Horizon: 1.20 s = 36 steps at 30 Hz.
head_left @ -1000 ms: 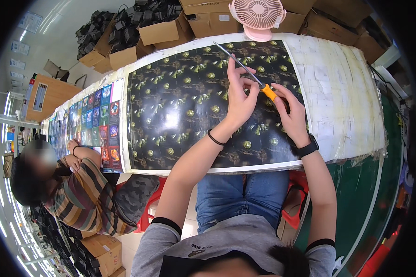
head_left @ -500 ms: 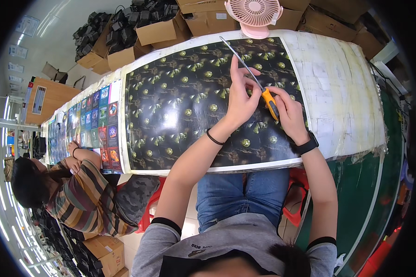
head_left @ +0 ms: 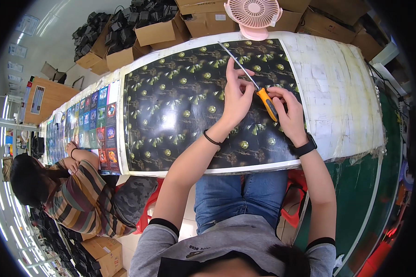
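Note:
My right hand (head_left: 289,108) grips the orange and black handle of a screwdriver (head_left: 264,100), whose long metal shaft points up and to the left over the table. My left hand (head_left: 236,94) pinches the shaft just above the handle, thumb and fingers closed around it. Both hands hover above a glossy black sheet (head_left: 180,106) printed with small green and gold motifs that covers the tabletop. A black band sits on my left wrist and a black watch on my right wrist.
A pink desk fan (head_left: 254,16) stands at the table's far edge, with cardboard boxes (head_left: 159,30) behind it. A white taped area (head_left: 337,92) lies right of the black sheet. To the left, a person in a striped top (head_left: 78,198) sits at colourful printed sheets (head_left: 92,115).
Both hands have shifted a little with the screwdriver, which now lies slightly lower and more to the right. My left fingers have closed tighter on the shaft.

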Each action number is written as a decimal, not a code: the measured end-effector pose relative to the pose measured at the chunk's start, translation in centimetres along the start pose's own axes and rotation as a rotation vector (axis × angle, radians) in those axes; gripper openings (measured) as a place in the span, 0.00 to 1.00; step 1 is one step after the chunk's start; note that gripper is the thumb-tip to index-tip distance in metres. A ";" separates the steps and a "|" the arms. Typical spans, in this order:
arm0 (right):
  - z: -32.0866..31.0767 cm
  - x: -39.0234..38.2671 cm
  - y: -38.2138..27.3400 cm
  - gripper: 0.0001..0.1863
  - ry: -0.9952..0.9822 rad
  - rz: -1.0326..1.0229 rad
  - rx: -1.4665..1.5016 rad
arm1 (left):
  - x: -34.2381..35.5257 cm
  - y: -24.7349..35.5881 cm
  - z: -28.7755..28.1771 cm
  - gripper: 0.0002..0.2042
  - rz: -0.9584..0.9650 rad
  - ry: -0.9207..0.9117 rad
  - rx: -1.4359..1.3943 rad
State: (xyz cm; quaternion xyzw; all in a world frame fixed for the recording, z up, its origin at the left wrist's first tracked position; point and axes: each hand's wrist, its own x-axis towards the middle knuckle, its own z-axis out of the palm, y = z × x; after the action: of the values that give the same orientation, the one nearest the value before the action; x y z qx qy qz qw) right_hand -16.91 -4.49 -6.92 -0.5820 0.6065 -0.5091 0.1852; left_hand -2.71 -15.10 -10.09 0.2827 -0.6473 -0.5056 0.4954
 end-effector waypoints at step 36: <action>-0.2 0.1 2.4 0.17 -0.014 0.149 0.288 | -0.2 2.1 0.5 0.34 -0.085 -0.434 -0.144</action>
State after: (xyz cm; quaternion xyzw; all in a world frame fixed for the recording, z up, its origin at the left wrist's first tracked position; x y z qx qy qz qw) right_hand -18.32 -4.94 -8.78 -0.5066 0.5674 -0.5714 0.3081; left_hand -2.82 -14.12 -8.22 0.1583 -0.6883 -0.6199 0.3418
